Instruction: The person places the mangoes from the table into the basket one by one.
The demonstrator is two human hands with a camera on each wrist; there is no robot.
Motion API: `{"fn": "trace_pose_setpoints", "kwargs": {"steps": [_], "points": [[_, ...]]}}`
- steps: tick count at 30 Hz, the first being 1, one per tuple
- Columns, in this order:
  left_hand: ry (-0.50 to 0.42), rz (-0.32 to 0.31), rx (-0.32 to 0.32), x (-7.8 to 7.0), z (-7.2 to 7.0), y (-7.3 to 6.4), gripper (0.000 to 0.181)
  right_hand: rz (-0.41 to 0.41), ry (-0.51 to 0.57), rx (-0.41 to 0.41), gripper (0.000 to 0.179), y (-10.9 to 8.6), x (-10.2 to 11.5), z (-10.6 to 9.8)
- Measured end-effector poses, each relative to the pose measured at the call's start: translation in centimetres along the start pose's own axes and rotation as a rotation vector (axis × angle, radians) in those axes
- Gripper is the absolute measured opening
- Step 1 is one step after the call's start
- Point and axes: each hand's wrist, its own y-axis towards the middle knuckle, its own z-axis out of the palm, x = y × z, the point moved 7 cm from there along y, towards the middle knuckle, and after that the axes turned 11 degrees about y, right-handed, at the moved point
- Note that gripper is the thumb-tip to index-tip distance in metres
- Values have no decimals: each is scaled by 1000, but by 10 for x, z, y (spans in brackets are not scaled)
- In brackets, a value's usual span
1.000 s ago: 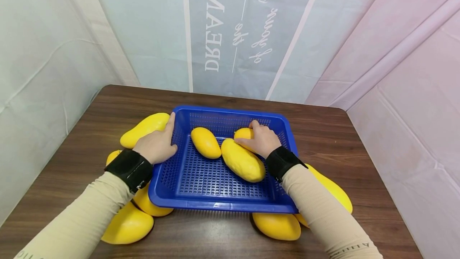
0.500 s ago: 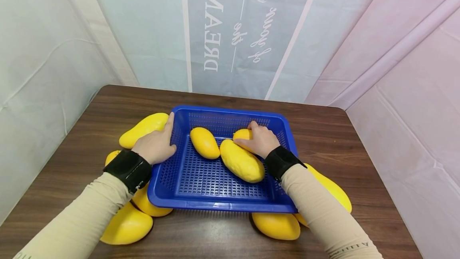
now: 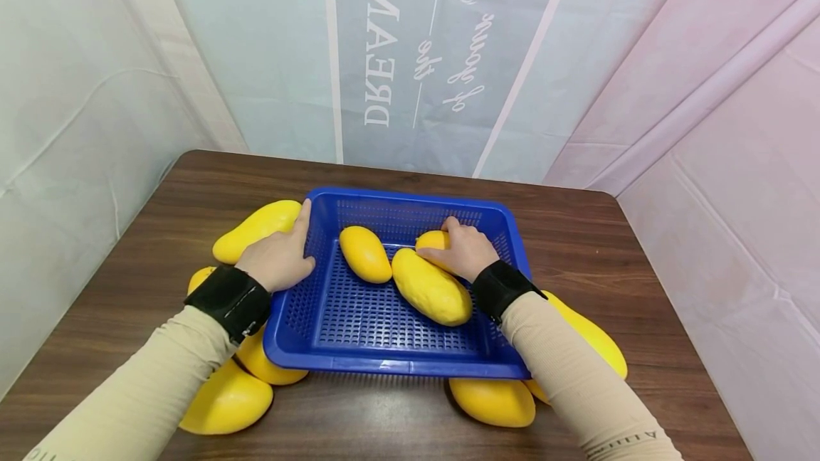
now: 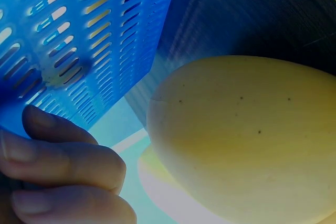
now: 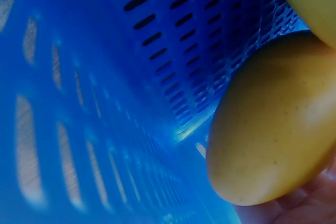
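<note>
A blue perforated plastic basket [image 3: 397,363] stands on the table with three yellow mangoes inside. My left hand [image 3: 275,260] grips its left rim, thumb over the edge; in the left wrist view the curled fingers [image 4: 68,166] lie by the outer wall. At the back right inside the basket, my right hand [image 3: 469,251] holds a mango [image 3: 433,239], partly hidden under the hand. The right wrist view has that mango [image 5: 273,129] against the fingers, near the basket's corner. A larger, lumpy mango [image 3: 432,287] lies in front of it, and another mango [image 3: 365,255] sits to the left.
Outside the basket on the left lie several mangoes, one long mango [image 3: 256,233] and one nearer the front [image 3: 228,400]. To the right are a front mango [image 3: 493,402] and a long one [image 3: 592,336] partly behind my sleeve. Curtains surround the brown table [image 3: 570,226].
</note>
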Motion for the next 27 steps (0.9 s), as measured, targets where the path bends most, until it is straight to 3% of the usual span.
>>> {"fn": "trace_pose_setpoints", "kwargs": {"steps": [27], "points": [[7,-1,3,0,-1,1,98,1,-3,45,72,3,-2,4]]}}
